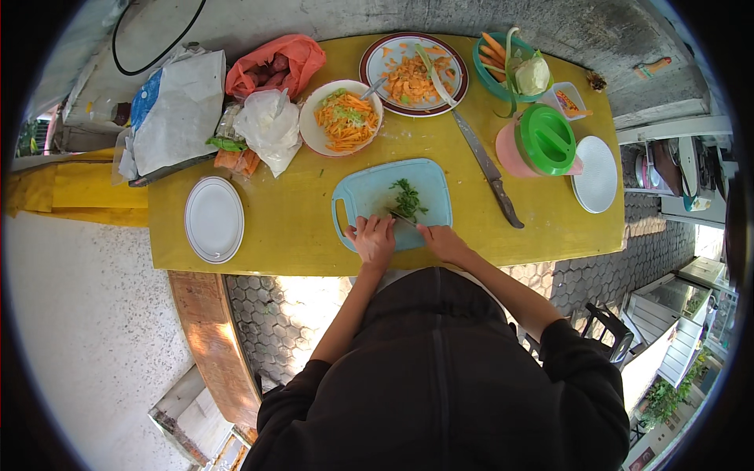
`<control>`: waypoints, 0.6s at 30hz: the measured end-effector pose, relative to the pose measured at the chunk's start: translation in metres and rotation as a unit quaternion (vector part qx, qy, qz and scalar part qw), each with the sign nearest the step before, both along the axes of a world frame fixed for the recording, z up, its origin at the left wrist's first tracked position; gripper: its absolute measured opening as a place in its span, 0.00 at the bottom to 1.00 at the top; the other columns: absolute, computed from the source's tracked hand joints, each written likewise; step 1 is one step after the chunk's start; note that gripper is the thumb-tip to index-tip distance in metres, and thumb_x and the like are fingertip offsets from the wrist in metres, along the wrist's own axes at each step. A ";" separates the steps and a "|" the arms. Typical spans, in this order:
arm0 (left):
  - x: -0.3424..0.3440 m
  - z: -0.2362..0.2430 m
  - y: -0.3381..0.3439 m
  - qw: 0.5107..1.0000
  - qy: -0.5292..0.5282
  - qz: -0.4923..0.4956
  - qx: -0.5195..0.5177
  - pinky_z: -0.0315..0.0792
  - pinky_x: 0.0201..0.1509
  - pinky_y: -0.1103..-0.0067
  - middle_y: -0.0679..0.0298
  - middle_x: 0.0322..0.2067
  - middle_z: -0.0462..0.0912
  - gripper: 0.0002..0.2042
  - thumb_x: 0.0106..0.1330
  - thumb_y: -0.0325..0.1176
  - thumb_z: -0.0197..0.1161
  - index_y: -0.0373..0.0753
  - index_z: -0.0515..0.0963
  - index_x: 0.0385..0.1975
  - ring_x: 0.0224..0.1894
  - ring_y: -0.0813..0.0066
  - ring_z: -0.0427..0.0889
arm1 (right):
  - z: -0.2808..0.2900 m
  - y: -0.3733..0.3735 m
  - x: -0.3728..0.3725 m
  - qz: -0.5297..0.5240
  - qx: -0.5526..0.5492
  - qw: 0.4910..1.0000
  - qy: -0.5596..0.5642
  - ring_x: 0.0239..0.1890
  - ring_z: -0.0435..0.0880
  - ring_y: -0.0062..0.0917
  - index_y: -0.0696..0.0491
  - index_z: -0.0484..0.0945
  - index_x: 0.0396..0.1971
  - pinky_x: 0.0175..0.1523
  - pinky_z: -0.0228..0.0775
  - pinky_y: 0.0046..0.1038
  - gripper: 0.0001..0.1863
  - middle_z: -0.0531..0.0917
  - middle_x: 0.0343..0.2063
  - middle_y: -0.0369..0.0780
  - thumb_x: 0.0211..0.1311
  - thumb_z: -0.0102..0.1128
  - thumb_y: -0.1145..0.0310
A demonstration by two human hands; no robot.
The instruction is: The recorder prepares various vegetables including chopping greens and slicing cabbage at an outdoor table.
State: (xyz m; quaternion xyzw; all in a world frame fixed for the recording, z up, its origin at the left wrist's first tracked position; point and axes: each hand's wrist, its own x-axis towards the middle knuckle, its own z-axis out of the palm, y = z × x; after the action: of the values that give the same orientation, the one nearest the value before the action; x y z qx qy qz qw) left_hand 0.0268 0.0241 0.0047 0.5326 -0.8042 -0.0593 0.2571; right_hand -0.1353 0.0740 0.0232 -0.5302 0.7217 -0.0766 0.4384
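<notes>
A light-blue cutting board [357, 186] with a handle slot lies before me on the table. On it is a small heap of leafy green herbs [407, 196]. My left hand [372, 239] rests on the board's near left part, fingers bent and pressed down at the near end of the herbs; what lies under the fingertips is mostly hidden. My right hand [444, 243] is closed round the handle of a small knife [404, 218]. Its dark blade slants across the near edge of the herbs, its tip close to my left fingertips.
On the yellow table [290, 228], a large knife [487, 167] lies right of the board. Beyond stand a bowl of shredded vegetables [312, 129], a plate of peelings [377, 53], a green-lidded pink jug [514, 149] and a teal basin [481, 59]. White plates [214, 220] sit left and right.
</notes>
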 end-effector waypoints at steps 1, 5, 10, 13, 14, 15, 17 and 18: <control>-0.001 0.001 0.000 1.000 -0.011 0.007 -0.002 0.53 0.39 0.68 0.73 0.21 0.70 0.03 0.48 0.34 0.63 0.49 0.78 0.24 0.30 0.73 0.67 | -0.003 -0.005 0.000 -0.018 -0.006 0.998 -0.052 0.30 0.74 0.52 0.59 0.74 0.26 0.36 0.66 0.45 0.28 0.76 0.23 0.55 0.64 0.32 0.49; -0.001 0.002 0.000 1.000 0.010 0.012 0.005 0.53 0.40 0.68 0.73 0.21 0.70 0.04 0.48 0.34 0.64 0.49 0.78 0.23 0.30 0.72 0.67 | 0.000 -0.004 0.001 -0.024 -0.007 0.999 -0.046 0.30 0.74 0.53 0.60 0.74 0.25 0.36 0.64 0.45 0.28 0.75 0.23 0.56 0.64 0.34 0.50; 0.001 -0.003 0.001 1.000 0.001 0.013 0.005 0.53 0.40 0.69 0.74 0.21 0.70 0.04 0.47 0.34 0.64 0.49 0.78 0.23 0.31 0.74 0.68 | 0.001 0.007 0.007 0.001 -0.013 1.000 -0.009 0.29 0.75 0.52 0.58 0.75 0.25 0.37 0.66 0.45 0.27 0.76 0.22 0.54 0.64 0.33 0.50; 0.002 -0.005 0.001 1.000 0.014 0.002 0.004 0.54 0.40 0.69 0.74 0.20 0.70 0.04 0.47 0.33 0.64 0.49 0.78 0.23 0.30 0.74 0.68 | 0.011 0.002 0.013 0.023 -0.002 0.999 0.034 0.28 0.76 0.51 0.56 0.76 0.26 0.36 0.68 0.46 0.28 0.77 0.22 0.53 0.64 0.32 0.49; 0.002 -0.006 0.001 1.000 0.014 0.001 0.003 0.54 0.40 0.69 0.74 0.20 0.70 0.04 0.47 0.33 0.64 0.49 0.78 0.23 0.30 0.74 0.68 | 0.011 -0.003 0.015 0.022 -0.003 0.999 0.034 0.28 0.76 0.51 0.56 0.76 0.26 0.36 0.68 0.46 0.28 0.77 0.22 0.53 0.64 0.32 0.49; 0.001 -0.006 0.002 1.000 0.009 0.005 -0.005 0.54 0.40 0.69 0.74 0.20 0.70 0.03 0.47 0.33 0.64 0.48 0.78 0.23 0.30 0.74 0.68 | 0.009 -0.007 0.016 0.046 -0.001 0.998 0.041 0.29 0.76 0.50 0.56 0.76 0.27 0.36 0.68 0.46 0.28 0.78 0.23 0.52 0.64 0.32 0.48; 0.001 -0.006 0.001 1.000 0.004 0.009 -0.014 0.54 0.40 0.69 0.73 0.20 0.70 0.03 0.48 0.34 0.63 0.48 0.78 0.23 0.30 0.74 0.68 | 0.006 -0.006 0.014 0.070 0.001 0.996 0.047 0.29 0.76 0.49 0.56 0.76 0.27 0.35 0.69 0.46 0.28 0.78 0.23 0.52 0.64 0.31 0.48; 0.000 -0.005 0.001 1.000 0.009 0.007 -0.016 0.53 0.40 0.70 0.73 0.20 0.70 0.03 0.48 0.33 0.64 0.48 0.78 0.23 0.30 0.74 0.68 | 0.005 0.000 0.008 0.065 0.006 0.996 0.055 0.29 0.77 0.49 0.56 0.76 0.27 0.35 0.69 0.45 0.29 0.78 0.23 0.52 0.64 0.31 0.47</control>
State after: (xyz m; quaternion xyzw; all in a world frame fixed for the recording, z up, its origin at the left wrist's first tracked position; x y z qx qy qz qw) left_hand 0.0269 0.0248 -0.0007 0.5334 -0.7989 -0.0494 0.2735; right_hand -0.1270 0.0740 0.0281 -0.5770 0.7090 -0.0147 0.4053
